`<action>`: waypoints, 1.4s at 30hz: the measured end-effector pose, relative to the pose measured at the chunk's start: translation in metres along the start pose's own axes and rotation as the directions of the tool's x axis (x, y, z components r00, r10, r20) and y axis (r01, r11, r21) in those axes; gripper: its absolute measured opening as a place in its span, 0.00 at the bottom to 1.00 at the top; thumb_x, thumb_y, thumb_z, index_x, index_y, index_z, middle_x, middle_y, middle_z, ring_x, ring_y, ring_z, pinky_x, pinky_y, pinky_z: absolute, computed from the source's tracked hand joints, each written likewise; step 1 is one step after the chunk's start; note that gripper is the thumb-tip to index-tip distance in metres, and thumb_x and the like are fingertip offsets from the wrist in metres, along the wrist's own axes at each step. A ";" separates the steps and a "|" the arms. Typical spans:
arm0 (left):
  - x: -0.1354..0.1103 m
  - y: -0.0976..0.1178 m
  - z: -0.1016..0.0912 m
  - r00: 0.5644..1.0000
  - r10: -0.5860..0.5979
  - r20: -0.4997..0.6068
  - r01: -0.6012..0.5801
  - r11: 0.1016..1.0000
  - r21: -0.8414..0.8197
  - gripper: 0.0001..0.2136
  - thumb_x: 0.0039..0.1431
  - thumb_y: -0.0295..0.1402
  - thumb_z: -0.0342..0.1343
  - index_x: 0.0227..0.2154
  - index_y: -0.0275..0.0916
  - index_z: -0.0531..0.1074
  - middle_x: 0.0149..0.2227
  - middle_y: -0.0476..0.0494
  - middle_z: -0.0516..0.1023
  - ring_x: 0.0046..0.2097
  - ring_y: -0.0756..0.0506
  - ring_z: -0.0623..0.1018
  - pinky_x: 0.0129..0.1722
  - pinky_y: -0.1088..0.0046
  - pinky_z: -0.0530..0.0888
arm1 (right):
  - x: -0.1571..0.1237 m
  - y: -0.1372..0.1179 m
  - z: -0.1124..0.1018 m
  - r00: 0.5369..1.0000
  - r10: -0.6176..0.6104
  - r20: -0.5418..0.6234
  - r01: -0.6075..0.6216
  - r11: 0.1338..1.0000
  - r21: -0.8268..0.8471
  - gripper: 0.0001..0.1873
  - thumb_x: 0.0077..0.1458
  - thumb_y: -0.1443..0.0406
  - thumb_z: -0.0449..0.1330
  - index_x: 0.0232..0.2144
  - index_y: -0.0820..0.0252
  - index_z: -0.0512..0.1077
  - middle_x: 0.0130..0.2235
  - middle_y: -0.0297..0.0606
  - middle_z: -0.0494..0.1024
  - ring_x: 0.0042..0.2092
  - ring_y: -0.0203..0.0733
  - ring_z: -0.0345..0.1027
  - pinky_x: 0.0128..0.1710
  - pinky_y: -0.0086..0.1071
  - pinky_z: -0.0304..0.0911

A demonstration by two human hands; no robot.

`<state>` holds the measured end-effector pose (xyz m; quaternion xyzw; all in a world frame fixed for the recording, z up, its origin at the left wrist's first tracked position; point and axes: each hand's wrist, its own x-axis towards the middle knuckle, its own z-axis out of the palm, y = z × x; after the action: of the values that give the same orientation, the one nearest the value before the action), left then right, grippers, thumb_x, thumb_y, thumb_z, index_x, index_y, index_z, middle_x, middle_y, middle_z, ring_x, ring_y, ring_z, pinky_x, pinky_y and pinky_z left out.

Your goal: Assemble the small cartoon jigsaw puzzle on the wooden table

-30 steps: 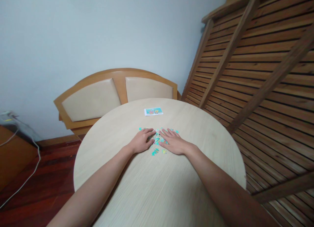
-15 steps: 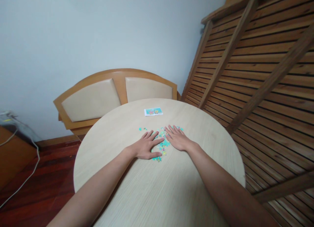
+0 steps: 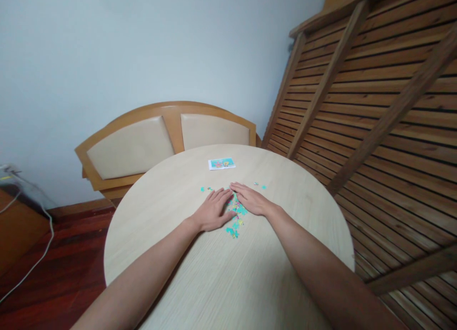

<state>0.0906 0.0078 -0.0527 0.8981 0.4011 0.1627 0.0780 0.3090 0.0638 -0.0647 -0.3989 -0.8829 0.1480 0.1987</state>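
Observation:
A heap of small turquoise puzzle pieces (image 3: 236,219) lies near the middle of a round pale wooden table (image 3: 228,273). My left hand (image 3: 213,210) rests flat on the pieces' left side, fingers stretched out. Flat on the right side lies my right hand (image 3: 251,200), its fingertips meeting those of the left. Both palms press down on the pieces, and part of the heap is hidden under them. A few stray pieces (image 3: 205,189) sit just beyond my fingers, with others (image 3: 260,185) to the right.
A small printed picture card (image 3: 222,164) lies farther back on the table. Behind the table stands a curved wooden bench with beige cushions (image 3: 164,139). A slatted wooden frame (image 3: 374,130) leans along the right. Cables (image 3: 32,254) trail on the dark floor at left.
My hands have drawn together over the pieces; the right slid left until the fingertips met. The heap is more gathered between the palms. The view shifted slightly.

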 end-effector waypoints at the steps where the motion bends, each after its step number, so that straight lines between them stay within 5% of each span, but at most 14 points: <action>1: 0.000 -0.003 0.000 0.999 -0.015 -0.034 0.015 1.000 0.002 0.33 0.67 0.52 0.44 0.67 0.36 0.53 0.68 0.33 0.57 0.69 0.35 0.56 0.67 0.48 0.54 | -0.001 0.000 -0.001 0.999 0.014 -0.033 -0.014 1.000 -0.010 0.30 0.66 0.60 0.39 0.65 0.65 0.60 0.68 0.45 0.58 0.70 0.43 0.47 0.69 0.43 0.42; 4: 0.000 -0.008 -0.002 0.998 0.001 -0.056 -0.002 1.000 -0.007 0.30 0.69 0.48 0.43 0.67 0.36 0.53 0.67 0.33 0.59 0.68 0.36 0.59 0.67 0.50 0.57 | -0.009 0.003 -0.008 0.981 0.178 -0.075 -0.184 0.979 -0.087 0.34 0.67 0.54 0.40 0.67 0.67 0.56 0.70 0.47 0.52 0.71 0.48 0.41 0.70 0.47 0.38; 9: 0.000 -0.008 -0.002 0.987 0.129 0.098 -0.129 0.992 -0.006 0.26 0.69 0.48 0.44 0.66 0.48 0.57 0.69 0.41 0.56 0.69 0.37 0.57 0.66 0.48 0.57 | -0.025 0.010 -0.021 0.915 0.392 0.092 -0.376 0.914 -0.154 0.43 0.64 0.42 0.39 0.70 0.64 0.48 0.72 0.46 0.40 0.72 0.52 0.30 0.70 0.49 0.31; 16: 0.000 -0.024 0.002 0.999 -0.054 0.001 0.054 0.996 0.067 0.23 0.68 0.44 0.46 0.61 0.41 0.66 0.66 0.37 0.62 0.66 0.37 0.62 0.66 0.52 0.58 | -0.021 -0.010 -0.014 0.955 0.245 0.165 -0.238 0.969 -0.062 0.46 0.62 0.38 0.35 0.70 0.61 0.48 0.72 0.43 0.42 0.72 0.50 0.30 0.70 0.45 0.31; 19: 0.000 -0.034 0.000 0.990 -0.136 -0.049 0.140 0.986 0.090 0.22 0.67 0.42 0.47 0.58 0.38 0.68 0.64 0.36 0.65 0.64 0.38 0.65 0.66 0.54 0.60 | -0.020 -0.027 -0.008 0.958 0.197 0.210 -0.186 0.980 -0.071 0.52 0.57 0.34 0.41 0.71 0.60 0.43 0.72 0.44 0.38 0.72 0.52 0.27 0.70 0.48 0.28; 25: 0.002 -0.042 0.002 0.962 -0.250 -0.113 0.263 0.957 0.121 0.24 0.68 0.42 0.43 0.62 0.36 0.63 0.65 0.36 0.63 0.68 0.38 0.58 0.67 0.50 0.54 | -0.021 -0.049 0.004 0.964 0.114 0.242 -0.087 0.989 -0.120 0.55 0.54 0.33 0.45 0.71 0.60 0.42 0.72 0.46 0.35 0.72 0.56 0.21 0.69 0.52 0.27; 29: 0.003 -0.039 0.002 0.947 -0.316 -0.065 0.322 0.939 0.119 0.27 0.68 0.49 0.44 0.64 0.41 0.62 0.68 0.36 0.57 0.69 0.32 0.54 0.65 0.45 0.55 | -0.017 -0.053 0.007 0.977 0.047 0.207 -0.026 0.994 -0.102 0.49 0.60 0.37 0.42 0.70 0.64 0.45 0.72 0.47 0.39 0.72 0.53 0.29 0.70 0.49 0.30; 34: 0.001 -0.039 0.000 0.968 -0.250 0.037 0.246 0.965 0.087 0.25 0.68 0.41 0.43 0.64 0.38 0.61 0.68 0.36 0.56 0.70 0.34 0.54 0.67 0.47 0.55 | -0.014 -0.044 0.000 0.984 -0.047 0.169 0.054 0.998 -0.037 0.47 0.62 0.40 0.44 0.70 0.67 0.47 0.71 0.47 0.45 0.72 0.47 0.36 0.70 0.40 0.37; 42: -0.003 -0.022 -0.007 0.990 -0.136 0.034 0.135 0.990 0.050 0.29 0.67 0.51 0.43 0.67 0.45 0.56 0.70 0.39 0.51 0.71 0.33 0.48 0.67 0.44 0.50 | -0.024 -0.026 -0.013 0.933 0.273 0.235 -0.241 0.958 -0.154 0.51 0.58 0.35 0.38 0.71 0.59 0.38 0.72 0.41 0.34 0.72 0.54 0.22 0.69 0.54 0.23</action>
<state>0.0706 0.0205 -0.0525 0.8732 0.4634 0.1308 0.0750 0.3128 0.0304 -0.0483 -0.5004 -0.8485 0.1680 0.0384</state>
